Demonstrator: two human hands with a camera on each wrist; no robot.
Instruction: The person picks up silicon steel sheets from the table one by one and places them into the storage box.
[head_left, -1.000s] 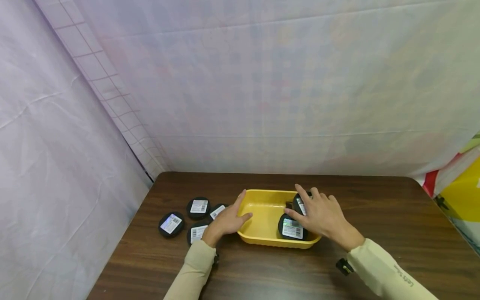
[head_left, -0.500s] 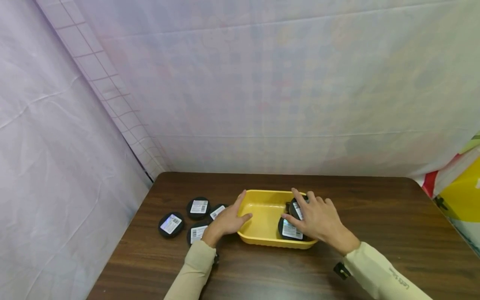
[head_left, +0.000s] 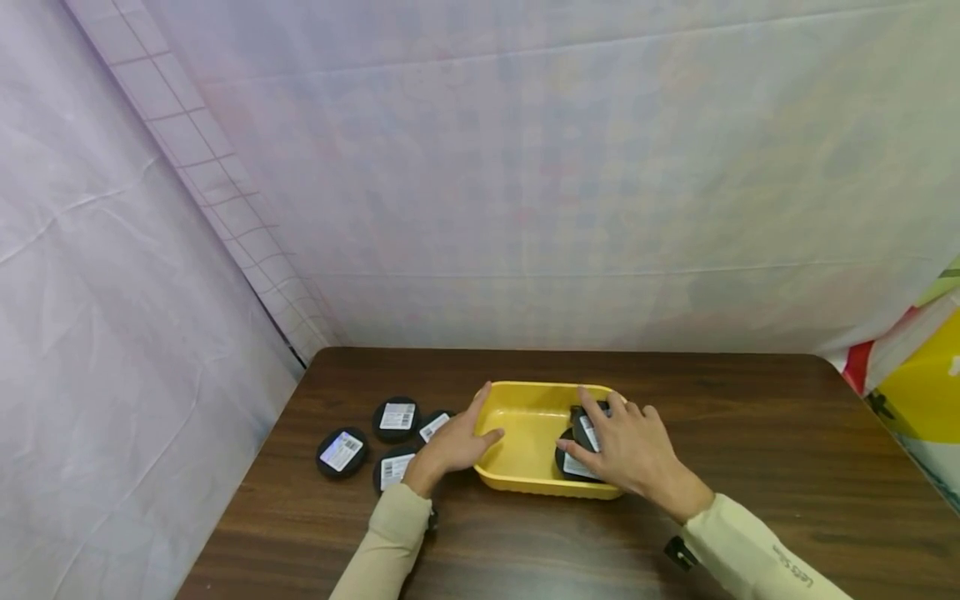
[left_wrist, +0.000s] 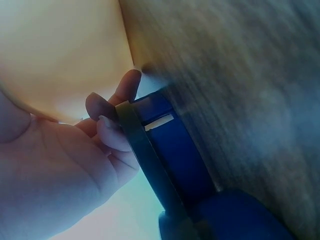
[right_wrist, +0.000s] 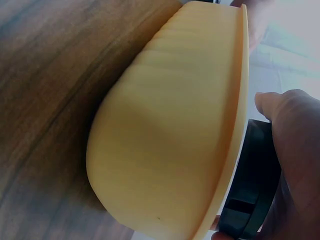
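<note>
Slid a little left since a second ago, the right hand point(head_left: 636, 447) grips a black disc point(head_left: 587, 430) over the right end of the yellow tray point(head_left: 519, 435); the left hand point(head_left: 455, 442) spreads thumb and forefinger loosely at its left end.

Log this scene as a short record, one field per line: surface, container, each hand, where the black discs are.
Surface: brown wood-grain table
Container: yellow tray, upright
Left hand: at the tray's left end, thumb over the inside; how firmly it grips is unclear
Right hand: holds a black disc at the tray's right end
Discs on table: four black discs seen, labels up, left of the tray
Disc in tray: a labelled disc, partly hidden by the right hand
</note>
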